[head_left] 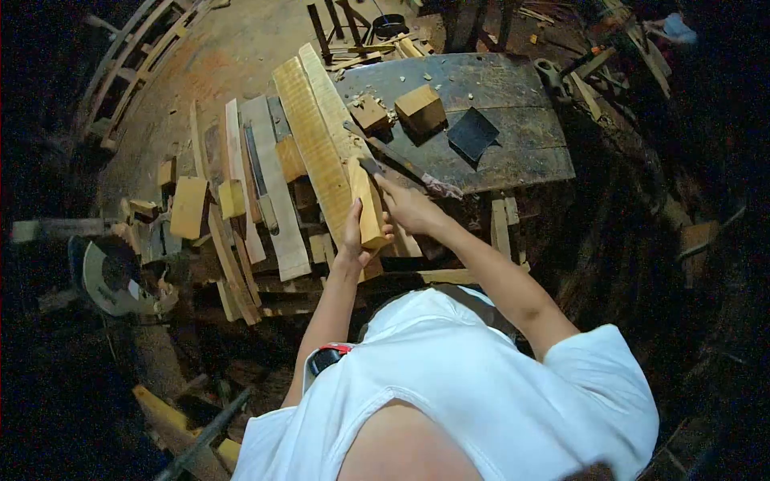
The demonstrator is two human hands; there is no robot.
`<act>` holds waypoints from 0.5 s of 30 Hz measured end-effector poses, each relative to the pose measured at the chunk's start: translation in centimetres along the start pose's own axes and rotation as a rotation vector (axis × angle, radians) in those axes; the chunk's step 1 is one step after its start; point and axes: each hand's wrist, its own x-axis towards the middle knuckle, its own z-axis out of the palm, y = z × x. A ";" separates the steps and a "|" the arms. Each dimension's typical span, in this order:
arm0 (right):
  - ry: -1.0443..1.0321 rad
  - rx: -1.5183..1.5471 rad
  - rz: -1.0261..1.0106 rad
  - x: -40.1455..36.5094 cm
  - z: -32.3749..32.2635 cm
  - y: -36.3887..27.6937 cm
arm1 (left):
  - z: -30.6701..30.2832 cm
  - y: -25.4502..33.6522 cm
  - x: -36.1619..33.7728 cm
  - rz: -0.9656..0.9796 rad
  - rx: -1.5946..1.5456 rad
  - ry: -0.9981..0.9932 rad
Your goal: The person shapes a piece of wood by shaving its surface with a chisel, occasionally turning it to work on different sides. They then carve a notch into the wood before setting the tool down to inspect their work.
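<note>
My left hand (355, 235) is wrapped round the lower end of a pale, squared wood block (367, 210), thumb on its near side and fingertips showing on the far side. My right hand (407, 208) is closed at the block's right upper edge. A small dark piece (370, 166) shows at its fingertips, too little of it to name. Just beyond lies a long chisel-like tool (401, 159) with a dark shaft and a pale, worn end. Under the block are two long pale boards (309, 120), with wood shavings on the right one.
On the dark tabletop (521, 120) sit two wood blocks (419, 108) and a black square plate (473, 135). Several wood strips (269, 184) and a long dark tool (258, 172) lie left. A round-guarded machine (112, 276) stands far left. A stool (341, 28) is behind.
</note>
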 end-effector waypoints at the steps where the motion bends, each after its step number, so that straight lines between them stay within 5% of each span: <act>1: -0.034 0.114 0.041 -2.2 0.2 -0.4 | 0.1 0.1 0.1 0.011 -0.005 0.020; 8: -0.063 0.264 0.202 0.1 0.7 0.1 | 0.1 0.0 -0.1 -0.003 -0.049 -0.042; 12: 0.142 0.084 -0.055 1.9 2.8 2.3 | 1.4 0.8 -1.0 0.016 -0.051 0.040; 15: -0.013 0.221 0.039 -2.7 1.8 0.1 | 1.3 1.0 -0.8 0.074 -0.015 0.070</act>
